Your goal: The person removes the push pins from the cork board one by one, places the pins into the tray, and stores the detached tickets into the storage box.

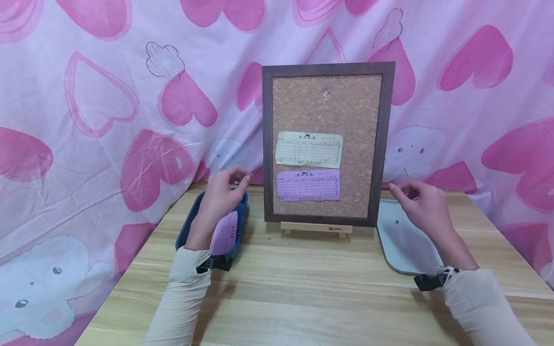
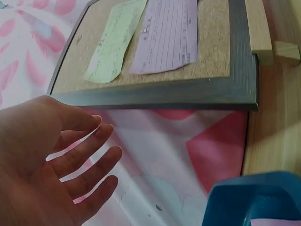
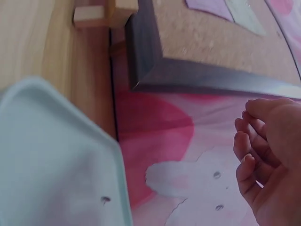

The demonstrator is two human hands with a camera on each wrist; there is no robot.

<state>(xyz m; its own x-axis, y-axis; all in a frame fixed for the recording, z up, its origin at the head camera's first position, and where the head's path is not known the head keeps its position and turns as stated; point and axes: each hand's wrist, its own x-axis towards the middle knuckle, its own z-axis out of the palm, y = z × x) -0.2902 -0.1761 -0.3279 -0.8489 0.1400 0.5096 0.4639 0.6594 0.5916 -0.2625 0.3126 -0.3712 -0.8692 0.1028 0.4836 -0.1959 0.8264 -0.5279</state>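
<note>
My left hand [image 1: 222, 190], fingers loosely bent and holding nothing, hovers over a dark blue bin [image 1: 244, 204] containing a purple slip [image 1: 225, 234]. In the left wrist view its fingers are spread apart beside the board's frame. On the other side, my right hand [image 1: 421, 204] hangs over a pale tray [image 1: 391, 254], with nothing seen between its loosely curled fingers. Between the hands stands a framed cork board [image 1: 355, 115]. A pale green form [image 1: 309, 150] is fixed to it above a purple form [image 1: 308, 186], each with a small metal fastener at its top edge.
A light wooden easel [image 1: 316, 228] supports the board on the wooden table [image 1: 303, 293]. Several silver fasteners [image 1: 326, 91] cluster near the board's top. One small dark piece [image 3: 105, 200] lies in the tray. Behind everything hangs a pink heart-patterned cloth [image 1: 104, 144].
</note>
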